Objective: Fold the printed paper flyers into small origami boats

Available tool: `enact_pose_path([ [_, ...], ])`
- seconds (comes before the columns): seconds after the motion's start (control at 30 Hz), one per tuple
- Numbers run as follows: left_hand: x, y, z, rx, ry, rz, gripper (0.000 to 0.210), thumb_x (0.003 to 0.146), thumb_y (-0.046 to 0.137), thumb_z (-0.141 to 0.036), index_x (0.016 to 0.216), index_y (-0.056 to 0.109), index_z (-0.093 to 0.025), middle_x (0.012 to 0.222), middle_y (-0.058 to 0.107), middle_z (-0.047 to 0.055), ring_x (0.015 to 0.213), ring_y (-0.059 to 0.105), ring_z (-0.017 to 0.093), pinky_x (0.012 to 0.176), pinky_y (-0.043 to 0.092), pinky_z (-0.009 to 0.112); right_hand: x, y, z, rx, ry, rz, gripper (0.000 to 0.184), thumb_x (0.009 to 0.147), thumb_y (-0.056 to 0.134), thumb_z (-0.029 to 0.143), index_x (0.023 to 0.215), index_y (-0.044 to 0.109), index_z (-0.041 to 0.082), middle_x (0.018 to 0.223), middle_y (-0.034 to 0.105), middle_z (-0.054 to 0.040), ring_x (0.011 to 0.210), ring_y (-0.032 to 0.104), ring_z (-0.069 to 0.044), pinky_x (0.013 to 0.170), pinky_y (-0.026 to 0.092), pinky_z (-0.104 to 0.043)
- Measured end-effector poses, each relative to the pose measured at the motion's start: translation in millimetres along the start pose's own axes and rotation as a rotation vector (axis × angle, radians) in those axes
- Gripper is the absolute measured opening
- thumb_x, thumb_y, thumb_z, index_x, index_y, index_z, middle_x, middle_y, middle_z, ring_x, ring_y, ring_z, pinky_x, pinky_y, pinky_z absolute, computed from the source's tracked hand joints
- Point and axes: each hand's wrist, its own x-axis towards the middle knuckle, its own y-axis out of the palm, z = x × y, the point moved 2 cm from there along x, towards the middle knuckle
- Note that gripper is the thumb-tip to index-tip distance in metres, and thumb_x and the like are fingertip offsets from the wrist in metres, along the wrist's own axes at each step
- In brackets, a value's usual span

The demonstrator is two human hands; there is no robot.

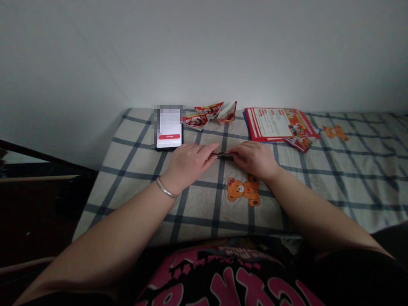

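In the middle of the checked cloth, my left hand (190, 165) and my right hand (255, 158) face each other. A thin, flat, dark-edged piece (222, 154) spans the gap between them, seen nearly edge-on. Fingers and thumb of each hand pinch one end of it. Its printed face and exact kind cannot be made out. Just beyond my left hand lies a phone (169, 129) with a lit screen. Folded red printed papers (204, 117) stand behind the piece, near a further folded one (228, 114).
Right of the folded papers lies a stack of red-and-white printed sheets (270, 123), with a small printed card (301, 142) against its front edge. The checked cloth (204, 212) with bear pictures covers the table. A pale wall (204, 51) rises along the back. The table's left edge drops off to a dark area.
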Motion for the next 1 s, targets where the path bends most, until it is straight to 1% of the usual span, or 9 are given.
enact_pose_path([
  [0.1, -1.8, 5.3, 4.6, -0.034, -0.085, 0.038, 0.030, 0.097, 0.055, -0.031, 0.123, 0.062, -0.020, 0.087, 0.074, 0.006, 0.073, 0.069, 0.020, 0.063, 0.049, 0.030, -1.3, 0.8, -3.2, 0.031, 0.063, -0.021, 0.019, 0.091, 0.055, 0.027, 0.097, 0.072, 0.021, 0.089, 0.076, -0.0061, 0.079, 0.069, -0.021, 0.068, 0.050, -0.032],
  [0.27, -2.8, 8.8, 6.0, -0.165, -0.139, 0.039, 0.033, 0.092, 0.058, -0.021, 0.125, 0.058, -0.018, 0.103, 0.074, 0.006, 0.084, 0.071, 0.019, 0.071, 0.053, 0.029, -2.3, 1.9, -8.1, 0.096, 0.215, -0.036, 0.016, 0.087, 0.058, 0.027, 0.094, 0.072, 0.022, 0.082, 0.073, -0.0045, 0.070, 0.065, -0.018, 0.061, 0.046, -0.030],
  [0.4, -2.6, 9.5, 5.7, -0.366, -0.267, 0.065, 0.038, 0.088, 0.063, -0.018, 0.125, 0.054, -0.020, 0.096, 0.073, 0.002, 0.083, 0.070, 0.017, 0.072, 0.053, 0.028, -1.6, 1.2, -9.2, 0.213, 0.338, -0.030, 0.019, 0.086, 0.059, 0.029, 0.099, 0.071, 0.021, 0.074, 0.070, -0.0019, 0.060, 0.059, -0.015, 0.055, 0.042, -0.027],
  [0.5, -2.7, 11.0, 5.1, -0.484, -0.312, 0.059, 0.040, 0.087, 0.063, -0.014, 0.124, 0.051, -0.021, 0.096, 0.070, 0.001, 0.086, 0.068, 0.016, 0.076, 0.053, 0.028, -2.0, 2.0, -11.1, 0.305, 0.402, -0.047, 0.018, 0.085, 0.059, 0.029, 0.098, 0.069, 0.021, 0.075, 0.068, -0.0016, 0.059, 0.058, -0.014, 0.056, 0.042, -0.027],
  [0.57, -3.5, 11.9, 5.7, -0.544, -0.317, -0.002, 0.039, 0.087, 0.061, -0.013, 0.123, 0.049, -0.020, 0.101, 0.068, 0.002, 0.088, 0.067, 0.015, 0.078, 0.053, 0.028, -2.8, 2.9, -13.7, 0.346, 0.426, -0.077, 0.017, 0.084, 0.058, 0.027, 0.096, 0.068, 0.021, 0.078, 0.068, -0.0023, 0.060, 0.057, -0.014, 0.057, 0.043, -0.027],
  [0.63, -4.4, 12.5, 7.3, -0.603, -0.315, -0.081, 0.035, 0.088, 0.058, -0.012, 0.120, 0.048, -0.019, 0.107, 0.066, 0.004, 0.085, 0.066, 0.013, 0.075, 0.053, 0.026, -3.8, 3.7, -17.0, 0.372, 0.440, -0.112, 0.015, 0.083, 0.057, 0.025, 0.094, 0.066, 0.021, 0.080, 0.068, -0.0030, 0.063, 0.058, -0.015, 0.059, 0.045, -0.028],
  [0.73, -4.3, 10.9, 9.3, -0.609, -0.258, -0.161, 0.025, 0.088, 0.056, -0.010, 0.110, 0.050, -0.019, 0.109, 0.063, 0.005, 0.086, 0.064, 0.013, 0.077, 0.054, 0.027, -4.9, 4.1, -21.4, 0.381, 0.449, -0.143, 0.013, 0.082, 0.057, 0.025, 0.092, 0.065, 0.021, 0.079, 0.068, -0.0030, 0.064, 0.058, -0.016, 0.060, 0.046, -0.028],
  [0.87, -1.2, 6.6, 9.7, -0.539, -0.161, -0.138, 0.012, 0.088, 0.054, -0.007, 0.093, 0.054, -0.019, 0.103, 0.062, 0.004, 0.097, 0.062, 0.016, 0.089, 0.052, 0.033, -4.6, 3.8, -23.3, 0.353, 0.416, -0.132, 0.012, 0.080, 0.058, 0.023, 0.090, 0.066, 0.021, 0.080, 0.068, -0.0035, 0.064, 0.058, -0.016, 0.061, 0.047, -0.029],
  [1.0, 0.3, 6.7, 9.6, -0.541, -0.130, -0.072, 0.011, 0.091, 0.052, -0.009, 0.093, 0.059, -0.018, 0.100, 0.063, 0.004, 0.097, 0.061, 0.017, 0.090, 0.052, 0.035, -4.0, 3.9, -23.0, 0.336, 0.357, -0.137, 0.015, 0.081, 0.058, 0.019, 0.094, 0.066, 0.021, 0.087, 0.069, -0.0049, 0.072, 0.062, -0.018, 0.066, 0.050, -0.031],
])
